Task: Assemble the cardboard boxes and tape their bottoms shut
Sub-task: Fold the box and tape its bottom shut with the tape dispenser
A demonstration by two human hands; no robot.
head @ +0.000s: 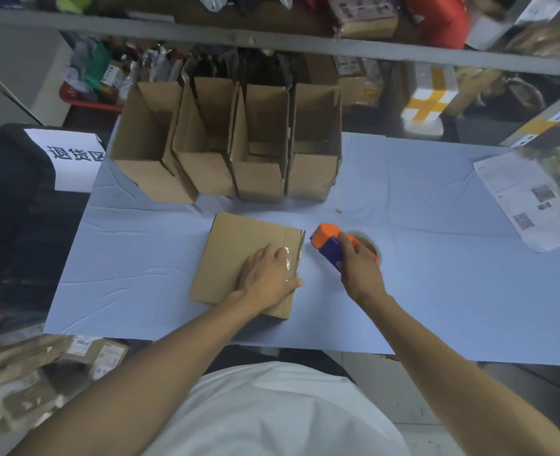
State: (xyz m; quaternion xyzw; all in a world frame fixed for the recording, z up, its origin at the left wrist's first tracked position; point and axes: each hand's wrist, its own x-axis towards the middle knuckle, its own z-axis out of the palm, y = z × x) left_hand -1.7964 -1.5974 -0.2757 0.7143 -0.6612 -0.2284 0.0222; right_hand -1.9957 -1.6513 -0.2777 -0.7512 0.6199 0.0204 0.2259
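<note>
The box (pixel 239 258) lay bottom-up on the surface (pixel 436 291), in front of four finished boxes (pixel 226 143). It was pinned by the left hand (pixel 267 273), fingers flat on the taped seam, likely to seat the tape. The tape dispenser (pixel 329 245), just beside the box's right edge, was gripped by the right hand (pixel 359 261), fingers curled around it.

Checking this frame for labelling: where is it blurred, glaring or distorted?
Head view: right hand and tape dispenser motion-blurred; glare on tape beside the left hand on the box; wide-angle bending of the shelf rail; corners soft.
</note>
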